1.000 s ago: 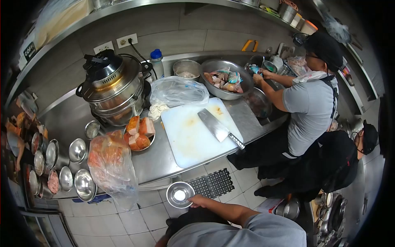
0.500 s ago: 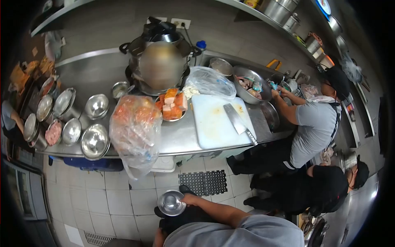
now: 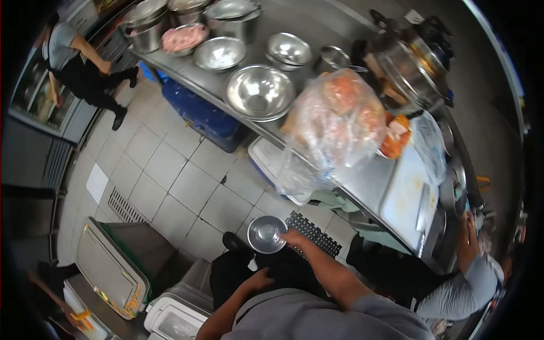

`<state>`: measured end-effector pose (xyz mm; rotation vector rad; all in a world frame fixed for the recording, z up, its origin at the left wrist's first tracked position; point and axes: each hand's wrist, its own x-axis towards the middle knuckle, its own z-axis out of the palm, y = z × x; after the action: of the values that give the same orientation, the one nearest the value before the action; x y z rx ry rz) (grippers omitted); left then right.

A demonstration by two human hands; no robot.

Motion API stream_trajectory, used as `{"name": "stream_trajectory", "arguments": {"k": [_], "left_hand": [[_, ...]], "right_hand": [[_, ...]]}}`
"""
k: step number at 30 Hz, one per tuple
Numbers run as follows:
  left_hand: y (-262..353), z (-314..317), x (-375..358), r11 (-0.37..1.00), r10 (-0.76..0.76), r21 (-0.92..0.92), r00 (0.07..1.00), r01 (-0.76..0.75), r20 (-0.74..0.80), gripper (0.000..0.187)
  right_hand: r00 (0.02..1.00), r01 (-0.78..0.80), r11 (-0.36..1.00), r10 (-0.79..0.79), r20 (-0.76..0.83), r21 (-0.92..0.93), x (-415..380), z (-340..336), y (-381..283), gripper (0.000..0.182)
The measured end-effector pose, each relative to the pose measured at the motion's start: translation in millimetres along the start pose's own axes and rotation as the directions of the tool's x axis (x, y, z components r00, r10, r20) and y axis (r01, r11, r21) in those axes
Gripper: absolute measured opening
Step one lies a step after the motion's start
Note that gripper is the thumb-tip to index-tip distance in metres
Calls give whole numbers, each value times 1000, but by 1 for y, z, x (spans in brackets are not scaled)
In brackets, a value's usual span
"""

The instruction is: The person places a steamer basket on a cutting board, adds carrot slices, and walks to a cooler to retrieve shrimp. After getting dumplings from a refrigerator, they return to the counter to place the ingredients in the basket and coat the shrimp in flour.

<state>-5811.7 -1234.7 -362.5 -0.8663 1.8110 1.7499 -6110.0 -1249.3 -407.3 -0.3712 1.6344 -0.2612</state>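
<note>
My right hand (image 3: 291,238) grips the rim of a round metal bowl (image 3: 266,234), which is held out in front of my legs over the floor. Nothing shows inside the bowl. Close to my waist, my left hand (image 3: 261,279) is low against my dark trousers, its fingers small and blurred. A small white thing (image 3: 253,264) shows just beyond it; I cannot tell whether the hand holds it.
A steel counter (image 3: 362,181) carries several metal bowls (image 3: 259,92), a big clear bag of reddish produce (image 3: 345,122), a pot (image 3: 405,65) and a cutting board (image 3: 405,192) with a knife (image 3: 424,212). Bins (image 3: 110,269) stand at lower left. Co-workers (image 3: 464,289) are at both sides.
My view has swung left, bringing the bins and a walking person at the left into sight. My left hand now shows. The bowl stays in my right hand.
</note>
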Motion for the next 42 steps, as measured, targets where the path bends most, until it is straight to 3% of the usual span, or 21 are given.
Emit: {"name": "stream_trajectory", "arguments": {"k": [3, 5, 6, 8, 9, 10, 14, 16, 17, 18, 20, 22, 23, 25, 27, 29, 30, 33, 34, 38, 42], "left_hand": [[-44, 8, 27, 952, -5, -299, 981, 64, 192, 76], [-51, -5, 25, 738, 111, -626, 869, 253, 482, 76], [-16, -40, 13, 828, -33, -539, 973, 155, 230, 72], [-41, -70, 46, 708, -39, -695, 976, -124, -214, 80], [-64, -95, 67, 570, -104, -818, 981, -75, -162, 87], [-77, -113, 89, 465, -160, -863, 940, -196, -300, 86], [-171, -167, 187, 572, -364, -809, 841, -137, -400, 65], [-189, -202, 202, 532, -397, -828, 812, -177, -428, 57], [-196, -218, 207, 499, -434, -839, 775, -217, -459, 51], [-215, -229, 213, 499, -424, -839, 783, -218, -456, 51], [-247, -254, 234, 526, -357, -781, 746, -336, -561, 50], [-255, -275, 248, 539, -358, -747, 698, -388, -621, 47], [-256, -285, 250, 550, -378, -719, 640, -426, -669, 45], [-253, -309, 251, 514, -311, -707, 662, -487, -682, 45], [-272, -330, 279, 481, -243, -685, 668, -547, -703, 45], [-300, -347, 311, 635, -322, -568, 489, -523, -811, 46], [-282, -358, 308, 723, -298, -568, 564, -393, -770, 48], [-206, -362, 350, 769, -191, -471, 547, -433, -815, 59], [-173, -362, 355, 772, -177, -496, 616, -397, -768, 63], [-61, -362, 394, 525, -45, -587, 669, -616, -742, 71], [-23, -376, 444, 593, 20, -606, 762, -531, -647, 69]], "right_hand": [[995, 29, 980, -47, -85, -198, 12, -14, -51, 55], [986, 114, 981, -132, -104, -159, 33, -10, -66, 54], [986, 125, 967, -146, -84, -221, 50, -7, -71, 55], [980, 155, 930, -188, -70, -333, 88, 0, -73, 56], [971, 185, 880, -233, -59, -438, 107, 2, -73, 57], [973, 174, 877, -224, -60, -449, 122, 7, -77, 57], [916, 384, 799, -392, 83, -463, 159, 27, -108, 58], [847, 530, 719, -432, 309, -450, 161, 17, -144, 63], [803, 596, 725, -525, 283, -346, 198, 4, -130, 62], [722, 660, 645, -686, 88, -385, 220, -16, -126, 54], [674, 596, 756, -654, -343, -271, 276, -80, -127, 50], [472, 619, 748, -598, -648, -239, 308, -159, -116, 58], [194, 433, 723, -658, -728, -538, 325, -193, -103, 65], [-2, 17, 725, -689, -725, -689, 363, -241, -60, 73], [28, -102, 783, -614, -788, -614, 352, -224, -71, 69], [15, -129, 792, -600, -800, -597, 351, -221, -71, 64], [-13, -56, 785, -618, -786, -616, 353, -222, -67, 61], [-10, -31, 703, -711, -703, -710, 349, -227, -58, 59], [1, 20, 682, -731, -682, -731, 350, -229, -42, 64], [26, 79, 867, -495, -868, -492, 296, -170, 31, 84], [-74, 35, 910, -411, -909, -414, 303, -157, 80, 86]]}}
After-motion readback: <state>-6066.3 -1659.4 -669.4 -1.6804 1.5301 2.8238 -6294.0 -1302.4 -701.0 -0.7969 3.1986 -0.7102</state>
